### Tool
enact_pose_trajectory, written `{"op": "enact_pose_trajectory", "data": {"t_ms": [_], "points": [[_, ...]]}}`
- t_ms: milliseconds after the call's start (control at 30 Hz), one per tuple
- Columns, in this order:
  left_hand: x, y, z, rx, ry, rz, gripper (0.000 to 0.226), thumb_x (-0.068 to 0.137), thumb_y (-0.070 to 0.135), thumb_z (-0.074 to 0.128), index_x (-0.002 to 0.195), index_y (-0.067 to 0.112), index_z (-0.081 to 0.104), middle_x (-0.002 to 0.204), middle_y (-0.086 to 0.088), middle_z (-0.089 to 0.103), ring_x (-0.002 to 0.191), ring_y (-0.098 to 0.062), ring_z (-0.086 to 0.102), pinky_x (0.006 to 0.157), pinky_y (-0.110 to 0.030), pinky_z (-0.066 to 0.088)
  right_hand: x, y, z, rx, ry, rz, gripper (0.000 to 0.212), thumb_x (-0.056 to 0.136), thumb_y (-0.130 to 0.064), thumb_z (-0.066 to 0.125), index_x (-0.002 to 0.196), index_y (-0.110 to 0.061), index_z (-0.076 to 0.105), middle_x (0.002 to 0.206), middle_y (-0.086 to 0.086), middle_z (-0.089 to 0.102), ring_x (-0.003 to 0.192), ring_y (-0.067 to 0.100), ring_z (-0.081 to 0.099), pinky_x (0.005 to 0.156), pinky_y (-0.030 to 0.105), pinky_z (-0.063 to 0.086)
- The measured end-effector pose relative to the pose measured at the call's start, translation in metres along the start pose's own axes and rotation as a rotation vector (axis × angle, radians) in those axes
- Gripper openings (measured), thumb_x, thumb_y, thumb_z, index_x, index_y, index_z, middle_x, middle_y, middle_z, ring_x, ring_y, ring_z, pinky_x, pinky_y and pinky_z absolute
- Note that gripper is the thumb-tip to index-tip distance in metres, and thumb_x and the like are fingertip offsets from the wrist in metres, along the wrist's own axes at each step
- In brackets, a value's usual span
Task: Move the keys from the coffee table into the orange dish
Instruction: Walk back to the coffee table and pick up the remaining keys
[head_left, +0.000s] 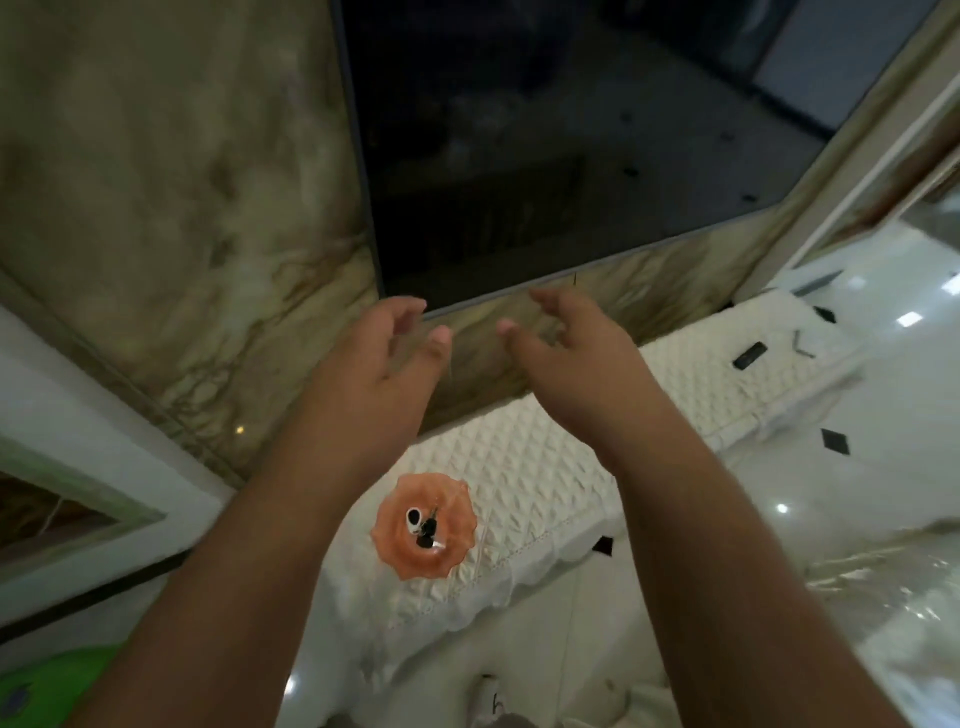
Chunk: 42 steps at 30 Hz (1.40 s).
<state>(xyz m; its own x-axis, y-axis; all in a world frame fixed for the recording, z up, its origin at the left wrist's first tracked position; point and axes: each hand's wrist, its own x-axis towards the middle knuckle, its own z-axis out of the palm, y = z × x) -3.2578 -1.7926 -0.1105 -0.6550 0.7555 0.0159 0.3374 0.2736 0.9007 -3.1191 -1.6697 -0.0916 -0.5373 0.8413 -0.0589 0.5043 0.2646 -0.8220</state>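
Note:
The orange dish (395, 551) with a wavy rim rests on a white quilted cloth (530, 488) low in the middle of the view. Inside it lie the keys (425, 529), dark with a small black-and-white fob. My left hand (379, 364) and my right hand (566, 358) are both raised well above and beyond the dish, near the bottom edge of a dark screen. Both hands hold nothing, with fingers apart and loosely curled.
A large dark screen (545, 145) hangs on a marbled beige wall (171, 208). The quilted cloth covers a long white surface running to the right. A glossy white tiled floor (883, 415) with small black diamonds lies on the right. A green object (47, 686) sits at bottom left.

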Motion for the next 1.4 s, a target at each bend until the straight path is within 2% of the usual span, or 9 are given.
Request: {"op": "enact_pose_trajectory", "data": {"t_ms": [133, 400, 533, 700, 800, 933, 1033, 1300, 1400], "points": [[0.004, 0.064, -0.04, 0.008, -0.043, 0.192, 0.05, 0.081, 0.067, 0.045, 0.126, 0.047, 0.051, 0.124, 0.025, 0.055, 0.115, 0.0, 0.053, 0.095, -0.037, 0.047, -0.019, -0.059, -0.04, 0.005, 0.105, -0.044, 0.061, 0.089, -0.055, 0.059, 0.143, -0.038, 0.038, 0.147, -0.009, 0.045, 0.123, 0.013, 0.049, 0.094, 0.041, 0.05], [0.009, 0.17, -0.087, 0.011, -0.219, 0.526, 0.037, 0.088, 0.063, 0.044, 0.122, 0.051, 0.051, 0.12, 0.023, 0.056, 0.108, 0.003, 0.053, 0.088, -0.036, 0.05, -0.08, -0.133, -0.104, 0.018, 0.481, -0.058, 0.06, 0.086, -0.062, 0.058, 0.14, -0.044, 0.039, 0.144, -0.017, 0.046, 0.111, 0.002, 0.044, 0.088, 0.032, 0.045], [-0.002, 0.209, -0.08, -0.034, -0.371, 0.61, 0.032, 0.093, 0.052, 0.047, 0.125, 0.047, 0.052, 0.128, 0.018, 0.054, 0.114, -0.002, 0.051, 0.093, -0.036, 0.047, -0.122, -0.153, -0.133, 0.008, 0.693, -0.019, 0.058, 0.085, -0.062, 0.058, 0.138, -0.043, 0.042, 0.143, -0.017, 0.047, 0.12, 0.009, 0.05, 0.095, 0.042, 0.049], [-0.029, 0.237, -0.061, -0.09, -0.519, 0.706, 0.034, 0.091, 0.055, 0.045, 0.124, 0.05, 0.05, 0.125, 0.022, 0.049, 0.104, 0.005, 0.049, 0.074, -0.021, 0.04, -0.182, -0.161, -0.15, -0.077, 0.96, 0.025, 0.049, 0.087, -0.063, 0.055, 0.133, -0.045, 0.047, 0.135, -0.024, 0.051, 0.105, -0.007, 0.054, 0.07, 0.015, 0.048], [-0.046, 0.249, -0.047, -0.124, -0.633, 0.772, 0.034, 0.092, 0.054, 0.046, 0.126, 0.048, 0.05, 0.125, 0.021, 0.051, 0.097, 0.009, 0.052, 0.071, -0.019, 0.04, -0.22, -0.157, -0.153, -0.087, 1.094, 0.064, 0.045, 0.087, -0.066, 0.051, 0.128, -0.049, 0.048, 0.132, -0.027, 0.052, 0.114, -0.002, 0.053, 0.087, 0.026, 0.047], [-0.072, 0.261, -0.026, -0.158, -0.741, 0.796, 0.035, 0.092, 0.057, 0.046, 0.127, 0.051, 0.048, 0.132, 0.02, 0.051, 0.117, -0.003, 0.05, 0.082, -0.03, 0.047, -0.266, -0.15, -0.159, -0.117, 1.178, 0.162, 0.053, 0.087, -0.066, 0.051, 0.134, -0.045, 0.045, 0.131, -0.026, 0.05, 0.103, -0.003, 0.055, 0.067, 0.013, 0.05], [-0.095, 0.269, -0.009, -0.153, -0.777, 0.848, 0.04, 0.091, 0.061, 0.043, 0.129, 0.05, 0.047, 0.133, 0.022, 0.049, 0.118, -0.005, 0.049, 0.091, -0.036, 0.046, -0.293, -0.145, -0.169, -0.14, 1.22, 0.244, 0.057, 0.086, -0.068, 0.049, 0.138, -0.043, 0.042, 0.139, -0.022, 0.049, 0.123, 0.009, 0.051, 0.094, 0.039, 0.05], [-0.142, 0.29, 0.043, -0.17, -0.852, 0.912, 0.038, 0.09, 0.063, 0.043, 0.128, 0.055, 0.045, 0.124, 0.031, 0.041, 0.116, 0.004, 0.04, 0.089, -0.029, 0.038, -0.348, -0.121, -0.205, -0.159, 1.322, 0.304, 0.061, 0.084, -0.07, 0.049, 0.139, -0.043, 0.042, 0.14, -0.019, 0.05, 0.123, 0.011, 0.052, 0.099, 0.045, 0.047], [-0.156, 0.298, 0.059, -0.158, -0.866, 0.916, 0.037, 0.09, 0.064, 0.042, 0.126, 0.058, 0.043, 0.123, 0.033, 0.04, 0.114, 0.005, 0.041, 0.076, -0.017, 0.037, -0.359, -0.108, -0.221, -0.151, 1.33, 0.302, 0.062, 0.085, -0.07, 0.049, 0.14, -0.042, 0.041, 0.14, -0.018, 0.05, 0.123, 0.011, 0.051, 0.099, 0.042, 0.046]]}}
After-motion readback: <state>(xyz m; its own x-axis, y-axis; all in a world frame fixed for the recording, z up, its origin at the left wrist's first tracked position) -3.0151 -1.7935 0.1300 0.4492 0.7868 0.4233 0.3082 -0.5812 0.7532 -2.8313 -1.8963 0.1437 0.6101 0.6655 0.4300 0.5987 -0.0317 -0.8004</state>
